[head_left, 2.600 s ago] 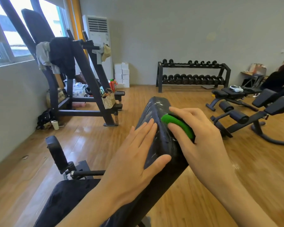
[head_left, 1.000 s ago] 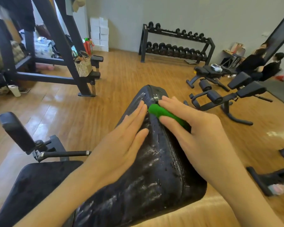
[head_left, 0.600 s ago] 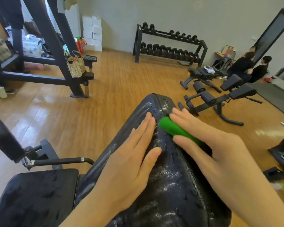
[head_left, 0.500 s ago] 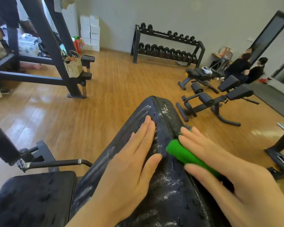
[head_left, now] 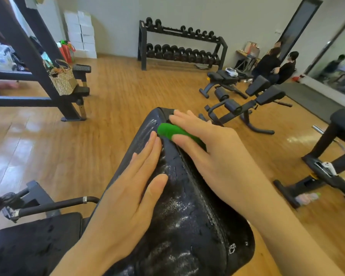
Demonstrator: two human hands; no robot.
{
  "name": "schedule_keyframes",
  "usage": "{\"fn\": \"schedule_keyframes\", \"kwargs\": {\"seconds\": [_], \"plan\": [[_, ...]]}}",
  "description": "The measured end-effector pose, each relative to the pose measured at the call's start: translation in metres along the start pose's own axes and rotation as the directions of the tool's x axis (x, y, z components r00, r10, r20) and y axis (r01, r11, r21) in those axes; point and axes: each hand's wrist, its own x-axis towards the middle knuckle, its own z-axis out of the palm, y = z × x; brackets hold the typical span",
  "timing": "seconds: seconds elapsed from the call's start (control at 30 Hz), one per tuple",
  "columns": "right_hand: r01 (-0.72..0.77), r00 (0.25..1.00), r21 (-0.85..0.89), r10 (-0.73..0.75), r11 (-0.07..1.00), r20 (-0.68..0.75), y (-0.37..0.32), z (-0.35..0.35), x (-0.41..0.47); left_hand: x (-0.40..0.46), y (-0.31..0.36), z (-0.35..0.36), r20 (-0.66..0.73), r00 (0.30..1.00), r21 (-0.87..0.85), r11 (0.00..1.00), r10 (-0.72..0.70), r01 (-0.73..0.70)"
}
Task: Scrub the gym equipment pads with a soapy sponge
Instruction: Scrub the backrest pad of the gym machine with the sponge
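Bright, even daylight throughout, entering from the left. Pale glare patches on the wooden floor (head_left: 112, 108) at left and far right. Wet sheen and white soap streaks glinting on the black pad (head_left: 187, 212). Strong wide-angle bending of straight lines near the edges. Soft motion blur overall, heaviest at the margins.

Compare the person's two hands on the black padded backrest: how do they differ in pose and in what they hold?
The left hand lies flat, fingers straight, holding nothing; the right hand grips the green sponge. The left hand rests on the face of the black padded backrest; the right hand works nearer its top edge. Both touch the soapy pad.
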Motion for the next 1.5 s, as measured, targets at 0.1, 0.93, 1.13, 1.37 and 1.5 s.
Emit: {"fn": "schedule_keyframes", "kwargs": {"seconds": [0.1,0.93,1.13,1.37,1.5], "plan": [[0.007,0.999,-0.095,-0.002,0.995,0.044,-0.005,0.002,-0.019,0.010,-0.005,-0.003,-0.027,1.000,-0.036,0.999,0.010,-0.011],[0.059,0.998,0.012,-0.059,0.998,0.011,0.020,-0.001,0.012,0.019,-0.008,0.004,-0.028,0.999,-0.058,0.998,-0.040,0.039],[0.027,0.999,-0.017,-0.027,0.999,0.020,0.022,0.005,0.037,0.019,-0.009,0.005,-0.027,0.999,-0.055,0.998,-0.035,0.034],[0.039,0.998,-0.079,-0.036,0.996,0.042,0.018,0.003,0.036,0.020,-0.009,0.005,-0.029,0.999,-0.044,0.999,-0.031,0.029],[0.026,0.999,-0.124,-0.023,0.992,0.029,0.019,0.009,0.046,0.020,-0.009,0.007,-0.032,0.999,-0.069,0.997,-0.043,0.041]]}}
